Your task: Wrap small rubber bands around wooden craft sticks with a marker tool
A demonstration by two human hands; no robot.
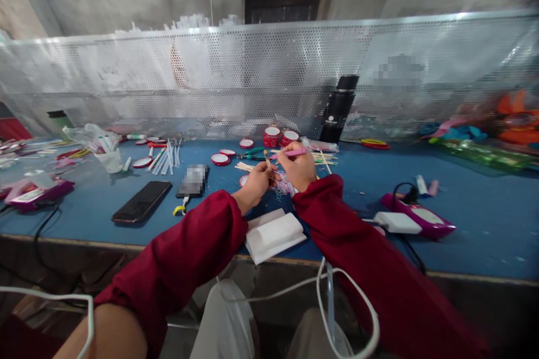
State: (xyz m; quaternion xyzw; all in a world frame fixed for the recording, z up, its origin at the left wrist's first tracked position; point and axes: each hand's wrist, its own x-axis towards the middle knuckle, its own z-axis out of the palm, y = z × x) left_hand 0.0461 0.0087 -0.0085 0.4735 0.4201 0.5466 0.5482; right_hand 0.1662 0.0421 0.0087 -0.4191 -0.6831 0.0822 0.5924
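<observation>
My left hand [256, 185] pinches a thin wooden stick [266, 158] with a brownish tip, held upright. In my right hand [300, 169] is a pink pen [291, 153], its point turned left toward the stick; whether they touch cannot be made out. Beneath the hands lies a tangle of pastel threads [282, 186]. Several pale wooden sticks [244, 166] and teal-handled pliers [254, 152] lie just beyond my left hand. Folded white paper [275, 237] rests at the table edge between my forearms.
Red round tins [272, 137] stand behind the hands. A dark phone [142, 202] and a cup of markers [109, 161] are on the left. A black bottle [338, 109] leans by the mesh panel [269, 76]. On the right sits a purple power strip [429, 222]; a white cable [370, 314] loops below.
</observation>
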